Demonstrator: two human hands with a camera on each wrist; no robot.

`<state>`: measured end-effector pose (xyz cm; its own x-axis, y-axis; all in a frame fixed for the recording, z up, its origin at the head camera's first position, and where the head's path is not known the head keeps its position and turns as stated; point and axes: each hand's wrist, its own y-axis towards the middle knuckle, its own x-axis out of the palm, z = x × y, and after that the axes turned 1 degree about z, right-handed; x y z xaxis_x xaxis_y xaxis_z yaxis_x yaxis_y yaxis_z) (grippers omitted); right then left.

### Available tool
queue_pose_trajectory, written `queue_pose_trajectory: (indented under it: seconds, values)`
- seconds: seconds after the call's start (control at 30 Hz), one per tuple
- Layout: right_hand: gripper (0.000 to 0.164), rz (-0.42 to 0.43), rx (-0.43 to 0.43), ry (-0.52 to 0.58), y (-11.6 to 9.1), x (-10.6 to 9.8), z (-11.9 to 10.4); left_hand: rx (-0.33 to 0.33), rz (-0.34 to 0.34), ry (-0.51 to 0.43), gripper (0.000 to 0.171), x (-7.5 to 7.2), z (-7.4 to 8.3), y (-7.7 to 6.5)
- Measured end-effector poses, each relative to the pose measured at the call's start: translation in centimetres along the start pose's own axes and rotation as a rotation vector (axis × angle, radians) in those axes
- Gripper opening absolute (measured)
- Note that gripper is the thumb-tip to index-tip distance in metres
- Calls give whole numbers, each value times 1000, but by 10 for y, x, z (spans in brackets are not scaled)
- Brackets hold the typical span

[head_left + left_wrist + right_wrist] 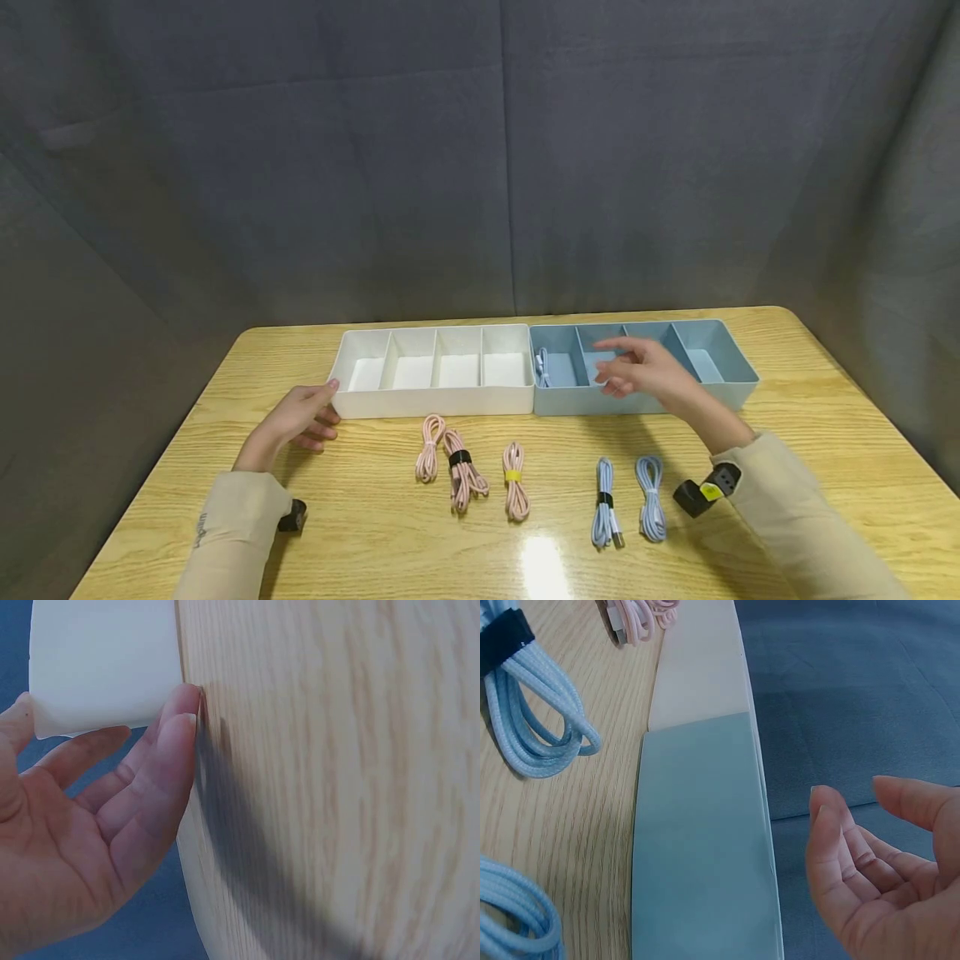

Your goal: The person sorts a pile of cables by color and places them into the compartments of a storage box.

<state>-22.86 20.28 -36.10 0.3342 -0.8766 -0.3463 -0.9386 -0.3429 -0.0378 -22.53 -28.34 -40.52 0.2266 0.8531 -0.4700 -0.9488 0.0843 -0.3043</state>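
My left hand (pixel 303 414) is at the near left corner of a white divided box (pixel 435 402), thumb near its rim and fingers loosely bent beside its end wall (pixel 105 667). Over a blue divided box (pixel 637 403) hovers my right hand (pixel 647 371), thumb and fingers apart with nothing between them. A bundled light-blue cable (pixel 542 367) stands in the blue box's leftmost compartment. In front of that box lie a blue cable with a black strap (pixel 603 504) and another coiled blue cable (pixel 651 498).
Three bundled pink cables lie before the white box: one plain-tied cable (pixel 429 448), one with a black strap (pixel 463 471), one with a yellow strap (pixel 515 482). The boxes stand end to end on a wooden table (pixel 375 542). Behind hangs a dark grey curtain (pixel 420 183).
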Motion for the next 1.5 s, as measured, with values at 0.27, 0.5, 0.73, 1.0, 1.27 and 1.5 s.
queue_pose_trajectory:
  seconds: [0.27,0.5,0.73,1.0,1.27,1.5]
  values:
    - [53,-2,8,12,-9,-3,2,16,0,-5,71,1,-2,2]
    - [54,-8,7,1,-18,-5,2,16,9,4,73,1,-3,2]
    - [53,-30,-11,-7,-27,-6,4,10,7,3,74,1,-3,1]
    - [50,-29,-25,-25,-37,-8,6,5,8,1,74,0,-4,1]
    - [50,-28,-10,-37,-45,-12,10,15,8,1,75,0,-4,2]
    - [50,-29,-4,-45,-52,-14,14,21,5,2,75,0,-3,2]
